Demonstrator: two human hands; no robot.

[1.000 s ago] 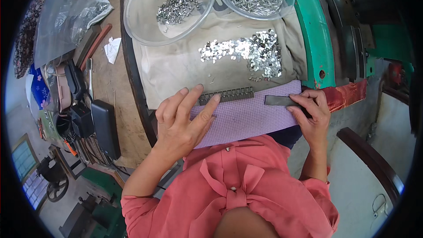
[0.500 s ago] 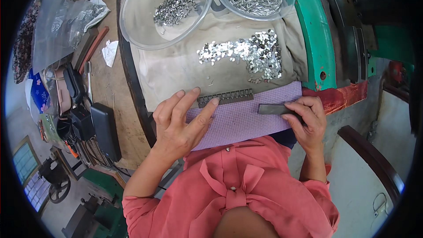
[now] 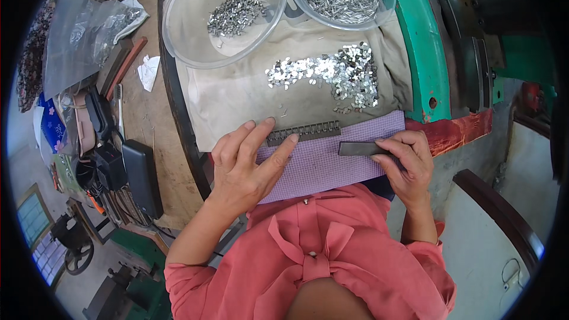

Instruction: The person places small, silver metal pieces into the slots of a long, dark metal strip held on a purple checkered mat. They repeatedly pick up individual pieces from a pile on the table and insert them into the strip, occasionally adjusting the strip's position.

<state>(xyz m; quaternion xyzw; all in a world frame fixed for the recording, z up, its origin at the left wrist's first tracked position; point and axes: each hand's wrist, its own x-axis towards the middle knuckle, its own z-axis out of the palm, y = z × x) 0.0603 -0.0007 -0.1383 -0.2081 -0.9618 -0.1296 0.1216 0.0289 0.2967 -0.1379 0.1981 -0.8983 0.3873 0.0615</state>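
A dark metal block (image 3: 317,131) with a row of slots along its top lies at the far edge of the purple cloth (image 3: 332,175). My left hand (image 3: 246,169) steadies its left end, thumb on the near side and index fingertip by the far side, the other fingers spread. In my right hand (image 3: 409,163) a plain dark rectangular bar (image 3: 357,149) is pinched between thumb and fingers, pointing left, just nearer to me than the block. Beyond the block, small shiny flat metal pieces (image 3: 323,70) are spread in a band on the beige cloth (image 3: 225,98).
Two clear plastic tubs stand at the back: the left tub (image 3: 178,53) holds short metal pieces, the right tub (image 3: 388,15) metal pins. A green machine part (image 3: 424,59) borders the right. On the wooden bench (image 3: 172,178) at left lie a black case (image 3: 142,178), plastic bags and tools.
My right hand has moved slightly left with the dark bar, bringing it closer beneath the slotted block. My left hand keeps its place at the block, shifted only a little.
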